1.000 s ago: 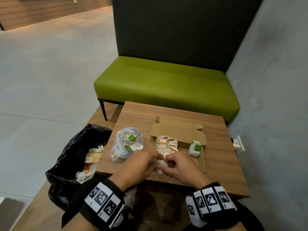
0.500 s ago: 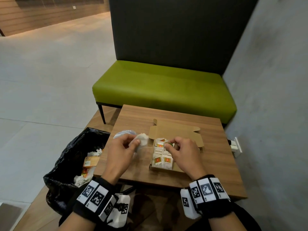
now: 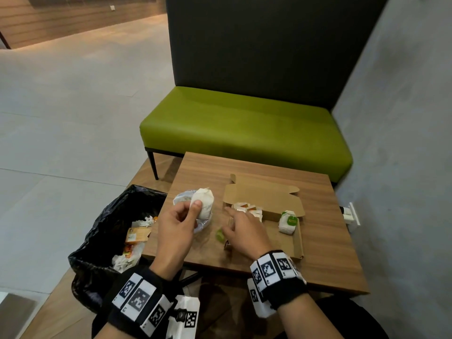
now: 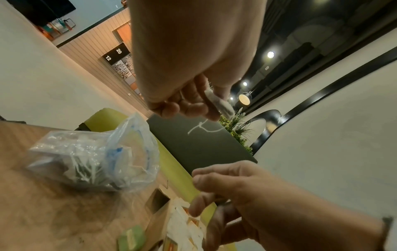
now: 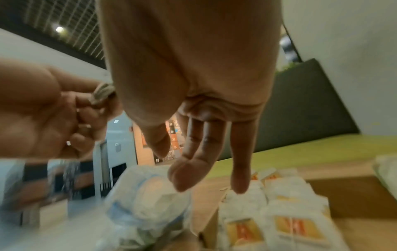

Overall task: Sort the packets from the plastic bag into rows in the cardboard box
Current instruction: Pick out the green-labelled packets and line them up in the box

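My left hand (image 3: 193, 207) pinches a white packet (image 3: 204, 202) between thumb and fingers, raised just above the clear plastic bag (image 3: 179, 198). In the left wrist view the packet (image 4: 219, 104) trails a thin string. The bag (image 4: 96, 156) lies on the table with more packets inside. My right hand (image 3: 232, 217) hovers open and holds nothing, over the left edge of the open cardboard box (image 3: 265, 196). Its fingers (image 5: 206, 163) hang straight above rows of white packets with orange labels (image 5: 279, 219). A green tag (image 3: 219, 234) lies on the table beside that hand.
A white bundle with a green label (image 3: 288, 220) sits in the box's right half. A black bin bag (image 3: 107, 231) with waste stands left of the wooden table (image 3: 325, 241). A green bench (image 3: 244, 128) lies beyond, and a grey wall with a socket (image 3: 350, 214) runs along the right.
Both hands left the box's front edge. The left hand rose to the bag with a white packet. The right hand slid from over the box's rows toward its left edge.
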`<state>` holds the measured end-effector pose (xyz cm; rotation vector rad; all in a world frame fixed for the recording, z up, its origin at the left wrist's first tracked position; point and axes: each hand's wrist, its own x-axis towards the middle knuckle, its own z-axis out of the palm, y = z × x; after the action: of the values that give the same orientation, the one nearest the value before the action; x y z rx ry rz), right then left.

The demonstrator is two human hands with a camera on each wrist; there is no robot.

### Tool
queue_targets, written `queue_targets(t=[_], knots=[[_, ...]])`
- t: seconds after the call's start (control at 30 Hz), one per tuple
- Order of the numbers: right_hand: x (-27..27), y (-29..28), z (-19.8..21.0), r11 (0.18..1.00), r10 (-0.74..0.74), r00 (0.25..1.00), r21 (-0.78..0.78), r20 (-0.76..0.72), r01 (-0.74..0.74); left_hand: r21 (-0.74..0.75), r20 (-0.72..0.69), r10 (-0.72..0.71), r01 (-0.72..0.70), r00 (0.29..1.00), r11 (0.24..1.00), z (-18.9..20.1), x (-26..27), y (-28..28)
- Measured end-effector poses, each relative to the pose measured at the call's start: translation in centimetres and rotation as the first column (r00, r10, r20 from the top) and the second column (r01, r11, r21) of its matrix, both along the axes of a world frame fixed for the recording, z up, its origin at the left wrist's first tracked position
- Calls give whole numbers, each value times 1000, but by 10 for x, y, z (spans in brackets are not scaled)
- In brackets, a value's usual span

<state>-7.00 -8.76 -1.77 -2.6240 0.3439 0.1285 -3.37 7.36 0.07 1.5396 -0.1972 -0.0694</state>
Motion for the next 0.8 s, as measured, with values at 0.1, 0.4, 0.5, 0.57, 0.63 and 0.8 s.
queue_targets(t=[0.1,0.4,0.5,0.57,0.63,0.8], knots=[[-12,5,4,940,-95,985,338,143,42,-50,-72,-43,39,996,998,1,-3,-1],[-45,7,19,587,-213,935,802,282,-108,-68,-80,-130,125,988,990,-3,-20,-19],[-56,0,16,514,-286,914,851,287,-106,-73,-39,-180,177,983,981,0,-31,-25],[-63,-4,15,467,-326,904,879,275,-99,-96,-31,-207,203,978,974,-1,-36,-28],[-70,-8,15,470,-361,889,878,280,-86,-105,-30,-232,228,972,968,-3,-42,-29],[-86,-16,9,487,-422,858,871,292,-57,-114,-99,-283,272,954,956,-5,-51,-28]])
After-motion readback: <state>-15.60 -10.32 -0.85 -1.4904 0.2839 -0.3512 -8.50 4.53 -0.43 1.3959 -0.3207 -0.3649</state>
